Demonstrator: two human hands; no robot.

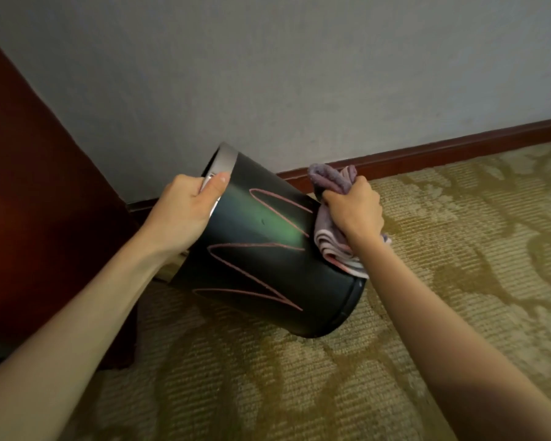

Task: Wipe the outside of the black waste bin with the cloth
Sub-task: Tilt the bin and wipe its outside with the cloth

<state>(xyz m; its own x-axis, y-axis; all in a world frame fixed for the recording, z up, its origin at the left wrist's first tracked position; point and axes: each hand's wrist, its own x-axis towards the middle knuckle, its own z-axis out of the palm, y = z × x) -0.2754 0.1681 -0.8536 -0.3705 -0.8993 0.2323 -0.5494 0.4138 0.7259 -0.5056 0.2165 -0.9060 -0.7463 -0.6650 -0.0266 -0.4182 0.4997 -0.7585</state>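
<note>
At far left, a dark red wooden panel (pixel 29 202) is standing against the grey wall (pixel 299 74). Beside it, our left hand (pixel 182 214) is gripping the silver rim (pixel 226 159) of the black waste bin (pixel 268 275), the thumb lying on the outside and the fingers going out of sight over the edge. We are holding the bin tilted, its mouth pointing up and left toward the corner and its base down and right over the patterned carpet (pixel 299 393); we cannot tell whether the base is touching the floor. Pink zigzag lines (pixel 252 244) are running across the side facing us. At the bin's right edge, our right hand (pixel 355 211) is clenching a bunched mauve cloth (pixel 330 179) and pressing it against the bin's wall near the base. Behind that hand, a reddish-brown skirting board (pixel 458 144) is running along the foot of the wall.
</note>
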